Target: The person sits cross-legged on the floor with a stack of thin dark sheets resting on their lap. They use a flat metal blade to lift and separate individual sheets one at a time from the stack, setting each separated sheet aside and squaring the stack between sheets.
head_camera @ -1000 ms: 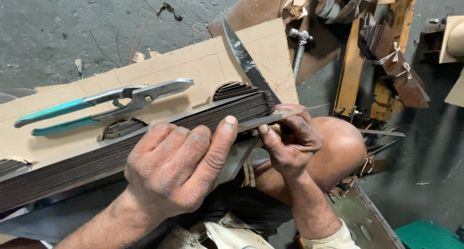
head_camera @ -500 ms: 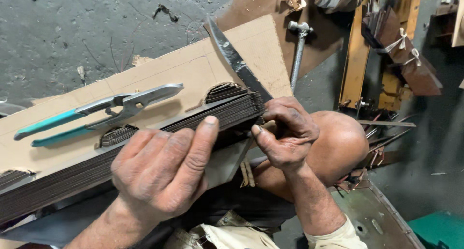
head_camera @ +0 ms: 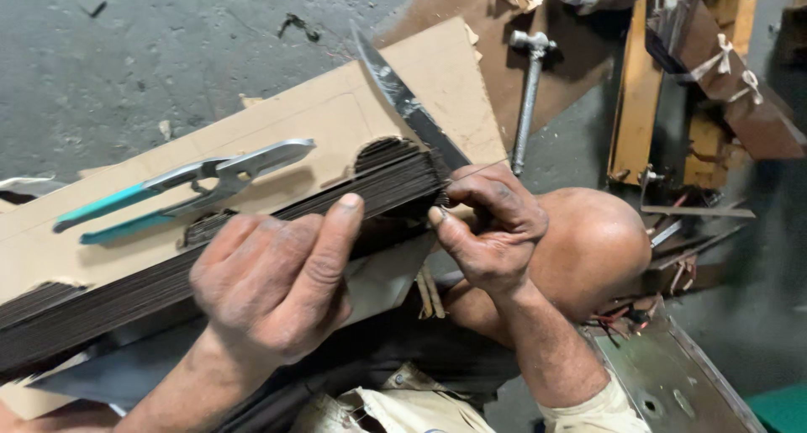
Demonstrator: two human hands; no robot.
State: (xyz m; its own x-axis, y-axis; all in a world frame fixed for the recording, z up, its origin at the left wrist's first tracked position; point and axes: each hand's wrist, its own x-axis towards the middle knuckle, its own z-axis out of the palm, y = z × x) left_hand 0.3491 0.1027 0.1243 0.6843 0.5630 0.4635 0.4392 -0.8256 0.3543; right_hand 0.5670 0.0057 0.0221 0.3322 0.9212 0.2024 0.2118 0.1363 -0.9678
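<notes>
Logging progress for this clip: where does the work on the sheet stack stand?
Done: a thick stack of thin dark sheets lies under a cardboard template, and the teal-handled snips lie idle on it. In hand: the left hand presses the stack's edge while the right hand holds a knife at its end. Left: no cut shows along the stack; how much remains cannot be told.

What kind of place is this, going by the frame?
Probably a small floor-level workshop for hand cutting sheet material. The left hand presses on a thick stack of dark sheets under a cardboard template; tin snips lie on top, and a hammer lies on the bare concrete floor.
</notes>
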